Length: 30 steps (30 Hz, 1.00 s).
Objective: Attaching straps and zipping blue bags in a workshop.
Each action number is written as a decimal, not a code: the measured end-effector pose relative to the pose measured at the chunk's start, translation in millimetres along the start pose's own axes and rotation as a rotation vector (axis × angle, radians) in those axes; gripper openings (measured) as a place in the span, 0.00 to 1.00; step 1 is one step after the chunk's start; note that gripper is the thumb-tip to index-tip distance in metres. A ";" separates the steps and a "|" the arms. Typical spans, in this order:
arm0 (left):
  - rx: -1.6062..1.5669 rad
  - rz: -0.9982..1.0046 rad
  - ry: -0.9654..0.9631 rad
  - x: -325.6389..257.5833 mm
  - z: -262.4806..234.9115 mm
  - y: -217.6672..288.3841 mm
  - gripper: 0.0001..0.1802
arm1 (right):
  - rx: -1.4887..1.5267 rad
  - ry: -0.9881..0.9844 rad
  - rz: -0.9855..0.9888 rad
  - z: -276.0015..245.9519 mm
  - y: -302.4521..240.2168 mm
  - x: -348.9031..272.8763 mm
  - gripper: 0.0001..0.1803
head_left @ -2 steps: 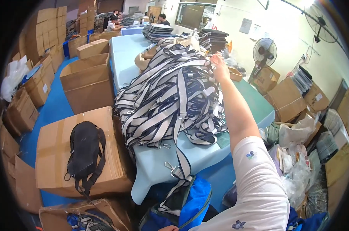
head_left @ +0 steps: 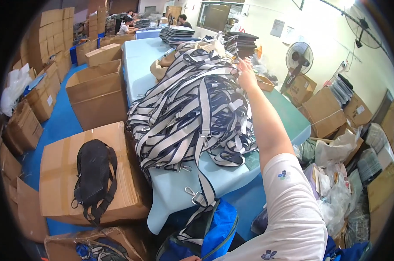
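One right hand (head_left: 248, 76) unmoved atop strap pile (head_left: 192, 113)

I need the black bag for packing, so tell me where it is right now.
In the head view, the black bag lies at lower left on top of a closed cardboard box, just left of the table with the heap of striped straps.

Brown cardboard boxes (head_left: 95, 93) crowd the left floor — white notices (head_left: 277, 28) on the wall.
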<state>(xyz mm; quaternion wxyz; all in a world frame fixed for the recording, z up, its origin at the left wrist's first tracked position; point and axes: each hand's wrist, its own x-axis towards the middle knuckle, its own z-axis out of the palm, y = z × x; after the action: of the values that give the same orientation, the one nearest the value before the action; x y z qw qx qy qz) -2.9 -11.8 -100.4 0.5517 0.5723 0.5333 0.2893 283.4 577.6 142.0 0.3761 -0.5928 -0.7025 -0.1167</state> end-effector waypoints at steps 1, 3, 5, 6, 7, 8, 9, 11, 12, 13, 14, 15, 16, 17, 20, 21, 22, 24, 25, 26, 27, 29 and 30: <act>0.004 -0.016 -0.014 5.9 -0.4 -0.6 0.09 | -0.068 0.006 -0.054 3.8 -1.6 3.2 0.33; 0.010 -0.040 -0.027 12.2 -1.9 1.9 0.09 | -0.215 -0.125 -0.127 5.4 -8.9 7.7 0.23; -0.005 -0.060 -0.038 14.2 -3.9 7.2 0.09 | -0.200 -0.147 -0.019 0.3 -16.6 9.5 0.19; -0.001 -0.063 -0.035 14.7 -4.7 9.4 0.09 | -0.209 -0.203 0.111 -3.1 -19.0 8.5 0.15; 0.014 -0.050 -0.017 12.1 -4.4 13.6 0.09 | -0.278 -0.087 0.051 -9.4 -21.5 9.4 0.14; 0.031 -0.034 0.001 11.2 -4.0 15.8 0.08 | -0.227 0.009 0.072 -14.6 -22.7 10.2 0.14; 0.032 -0.035 -0.002 9.6 -3.3 18.7 0.08 | -0.155 0.118 0.048 -21.8 -22.1 9.8 0.14; 0.064 -0.040 0.012 7.0 -0.8 21.7 0.08 | -0.150 0.090 0.062 -34.5 -19.7 9.7 0.14; 0.068 -0.033 0.008 5.3 0.8 22.8 0.08 | -0.175 0.088 0.074 -41.5 -19.2 10.8 0.14; 0.096 0.009 0.024 5.7 2.8 22.4 0.08 | -0.091 0.126 0.069 -46.9 -19.5 10.9 0.15; 0.124 0.048 0.040 3.7 4.4 23.0 0.08 | -0.009 0.142 0.051 -53.5 -21.8 12.6 0.15; 0.129 0.053 0.039 2.2 6.6 22.1 0.08 | 0.065 0.142 0.055 -60.0 -23.2 12.9 0.15; 0.142 0.057 0.043 0.0 8.9 22.2 0.08 | 0.197 0.073 0.028 -67.2 -26.5 14.6 0.16; 0.156 0.060 0.044 -2.5 10.3 21.9 0.08 | 0.189 0.045 -0.013 -72.7 -29.9 13.6 0.16; 0.187 0.019 -0.015 -8.1 13.1 21.3 0.09 | 0.296 -0.294 -0.062 -88.3 -36.5 4.4 0.15; 0.189 0.022 -0.010 -11.7 14.9 22.2 0.09 | 0.428 -0.434 -0.074 -91.3 -37.1 -0.3 0.15; 0.195 0.025 0.019 -13.5 16.6 21.9 0.09 | 0.663 -0.656 -0.046 -93.2 -33.3 -7.8 0.15; 0.202 0.028 0.053 -16.3 19.0 21.6 0.09 | 0.569 -0.566 -0.099 -89.7 -23.7 -18.7 0.23; 0.204 0.028 0.055 -17.5 19.0 21.3 0.09 | 0.385 -0.414 -0.222 -85.3 -16.3 -23.0 0.26; 0.210 0.028 0.056 -18.4 19.2 21.0 0.08 | 0.130 -0.376 -0.171 -81.5 -7.9 -23.1 0.31; 0.219 0.028 0.058 -19.4 19.7 20.9 0.08 | 0.144 -0.379 -0.176 -74.0 1.7 -28.2 0.31; 0.194 -0.034 0.041 -20.2 20.6 20.4 0.08 | -0.054 -0.262 0.138 -57.5 18.5 -35.7 0.36; 0.198 -0.039 0.048 -20.3 21.0 20.5 0.08 | -0.051 -0.278 0.191 -49.4 26.2 -42.5 0.40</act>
<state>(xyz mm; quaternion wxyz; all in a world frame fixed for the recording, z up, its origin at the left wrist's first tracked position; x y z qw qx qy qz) 17.0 -33.8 -80.6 0.4852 0.6064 0.5833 0.2379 327.3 522.9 140.4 0.2694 -0.6766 -0.6851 -0.0150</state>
